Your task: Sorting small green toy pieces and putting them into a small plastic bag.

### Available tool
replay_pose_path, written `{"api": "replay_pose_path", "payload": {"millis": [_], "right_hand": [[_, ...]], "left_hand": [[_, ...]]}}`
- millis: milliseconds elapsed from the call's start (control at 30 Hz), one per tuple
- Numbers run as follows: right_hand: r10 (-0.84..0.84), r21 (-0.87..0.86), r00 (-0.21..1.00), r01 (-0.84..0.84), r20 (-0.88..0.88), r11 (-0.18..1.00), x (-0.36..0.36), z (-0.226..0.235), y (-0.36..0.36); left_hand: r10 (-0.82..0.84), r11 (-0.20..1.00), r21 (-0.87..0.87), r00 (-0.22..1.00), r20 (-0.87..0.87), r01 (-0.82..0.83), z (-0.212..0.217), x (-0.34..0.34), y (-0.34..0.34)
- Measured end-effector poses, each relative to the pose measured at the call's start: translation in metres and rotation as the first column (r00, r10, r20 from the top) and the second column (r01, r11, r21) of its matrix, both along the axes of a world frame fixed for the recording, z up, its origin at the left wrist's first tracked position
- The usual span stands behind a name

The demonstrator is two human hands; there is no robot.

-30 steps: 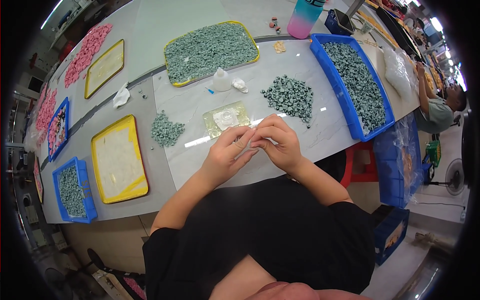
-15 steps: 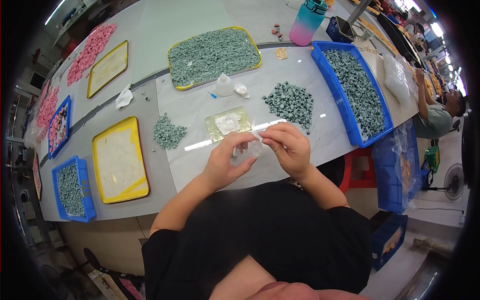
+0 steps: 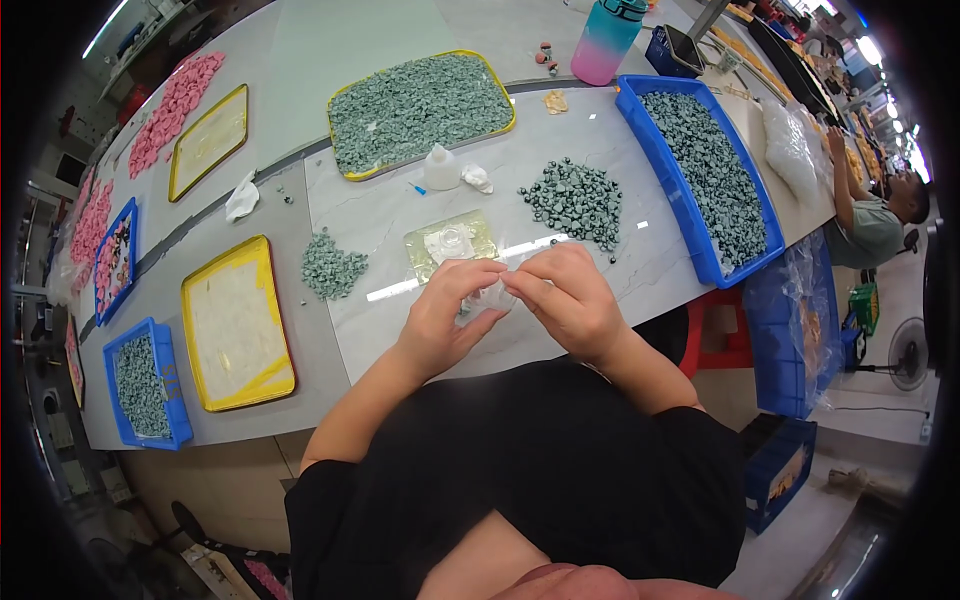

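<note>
grey-green beads (image 3: 578, 198), blue bin (image 3: 676, 232), yellow-rimmed tray (image 3: 238, 322), pink pieces (image 3: 178, 104), clear bag (image 3: 492, 297)

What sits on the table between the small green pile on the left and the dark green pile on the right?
In the head view, a yellowish clear tray lies between the small green pile and the dark green pile.

Black short-sleeved shirt, bare forearms, left hand (image 3: 445, 315), right hand (image 3: 570, 300)

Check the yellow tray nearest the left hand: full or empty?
Empty of pieces. The yellow tray shows only a bare whitish lining, while the far yellow tray is heaped with grey-green pieces.
</note>
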State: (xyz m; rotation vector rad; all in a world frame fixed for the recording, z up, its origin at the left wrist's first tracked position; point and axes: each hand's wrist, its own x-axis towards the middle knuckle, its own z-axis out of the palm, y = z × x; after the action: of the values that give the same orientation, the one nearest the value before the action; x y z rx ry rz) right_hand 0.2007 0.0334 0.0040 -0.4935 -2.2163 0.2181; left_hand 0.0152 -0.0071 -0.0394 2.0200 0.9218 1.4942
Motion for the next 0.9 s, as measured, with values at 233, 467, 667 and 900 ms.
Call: {"api": "replay_pose_path", "payload": {"millis": [233, 467, 667, 900], "right_hand": [[-0.016, 0.168, 0.998, 0.007, 0.053, 0.986, -0.002, 0.003, -0.002], [-0.021, 0.181, 0.999, 0.013, 0.039, 0.983, -0.002, -0.003, 0.002], [-0.023, 0.137, 1.000, 0.025, -0.012, 0.990, -0.001, -0.008, 0.003], [-0.008, -0.036, 0.994, 0.004, -0.107, 0.999, 0.007, 0.003, 0.007]], "left_hand": [[0.023, 0.999, 0.034, 0.998, -0.054, -0.021, 0.001, -0.002, -0.001], [0.027, 1.000, -0.014, 0.999, -0.042, -0.028, 0.002, 0.001, -0.002], [0.020, 1.000, 0.008, 0.999, -0.029, -0.020, -0.002, 0.002, -0.001], [0.014, 1.000, -0.022, 0.997, 0.078, -0.012, -0.011, 0.002, 0.000]]}}
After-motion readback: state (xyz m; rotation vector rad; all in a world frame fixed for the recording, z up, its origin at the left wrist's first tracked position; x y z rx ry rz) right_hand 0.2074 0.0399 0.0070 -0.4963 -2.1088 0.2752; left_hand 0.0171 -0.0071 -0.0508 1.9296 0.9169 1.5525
